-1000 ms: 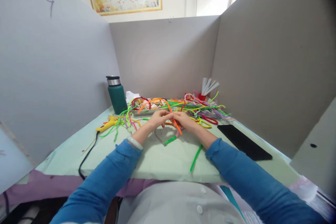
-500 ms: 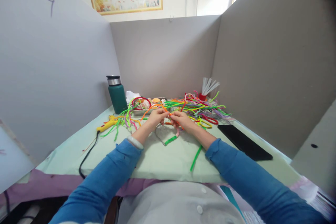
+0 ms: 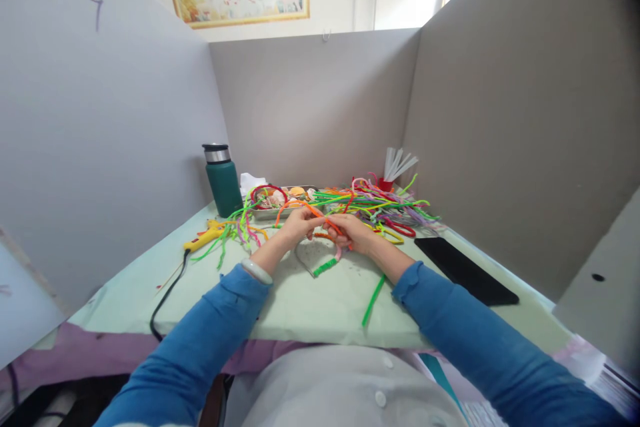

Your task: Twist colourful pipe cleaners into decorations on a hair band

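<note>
My left hand and my right hand meet over the middle of the table, both with fingers closed on an orange pipe cleaner. One length of it arches up and left from the fingers; another end pokes out below my right hand. Beneath them hangs or lies a thin hoop, its lower part wrapped with green pipe cleaner and a pink stretch beside it; whether the hoop is held is hidden by my fingers. A loose green pipe cleaner lies near my right wrist.
Behind my hands are a metal tray of small pieces and a heap of coloured pipe cleaners. A green bottle and a yellow glue gun stand left. White sticks fill a red cup; a black slab lies right.
The orange pipe cleaner has shifted between my fingers, its left arc now shorter and its end showing lower at my right hand. My right hand has turned slightly.
</note>
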The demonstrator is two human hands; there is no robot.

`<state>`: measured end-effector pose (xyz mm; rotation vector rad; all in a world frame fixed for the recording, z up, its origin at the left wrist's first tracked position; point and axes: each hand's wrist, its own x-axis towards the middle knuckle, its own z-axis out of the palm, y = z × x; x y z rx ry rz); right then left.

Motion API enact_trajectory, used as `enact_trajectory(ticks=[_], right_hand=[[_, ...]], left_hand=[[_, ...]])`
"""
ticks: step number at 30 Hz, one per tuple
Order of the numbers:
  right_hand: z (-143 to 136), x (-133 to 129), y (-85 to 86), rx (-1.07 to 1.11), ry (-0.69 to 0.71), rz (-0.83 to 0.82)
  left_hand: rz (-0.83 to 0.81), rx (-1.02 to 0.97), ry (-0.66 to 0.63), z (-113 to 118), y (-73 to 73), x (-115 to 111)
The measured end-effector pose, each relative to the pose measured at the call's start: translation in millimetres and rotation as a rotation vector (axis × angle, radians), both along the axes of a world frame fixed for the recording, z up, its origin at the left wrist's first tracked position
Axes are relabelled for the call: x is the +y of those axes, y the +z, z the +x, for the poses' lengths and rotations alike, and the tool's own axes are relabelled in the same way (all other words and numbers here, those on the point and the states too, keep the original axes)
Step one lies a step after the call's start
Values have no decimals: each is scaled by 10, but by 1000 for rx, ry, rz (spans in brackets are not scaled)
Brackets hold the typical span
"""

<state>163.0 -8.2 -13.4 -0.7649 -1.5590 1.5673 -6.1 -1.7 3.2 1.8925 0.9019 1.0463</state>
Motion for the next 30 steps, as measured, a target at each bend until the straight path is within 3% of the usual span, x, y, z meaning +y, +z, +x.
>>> enact_trajectory(ticks=[7, 11, 14, 19, 22, 25, 27, 30], right_hand=[[43, 51, 13, -18, 211, -230], [57, 45, 41, 1, 192, -167], [28, 21, 31, -106, 63, 41], [-69, -16, -45, -439, -445, 779], [-101, -8, -73, -573, -538, 994], [-110, 11, -79, -522, -536, 908], [-104, 21, -71, -387, -440, 689], [-73, 32, -42, -158, -155, 262]], left_hand=[[78, 42, 30, 13, -8, 7], [70, 23, 27, 1, -5, 17], [57, 10, 40, -15, -9, 31], [-53, -13, 91, -18, -23, 40], [-129, -64, 142, -12, -31, 39], [-134, -86, 118, -21, -29, 40], [-96, -108, 76, -33, -19, 40], [-45, -118, -10, -40, -2, 31]])
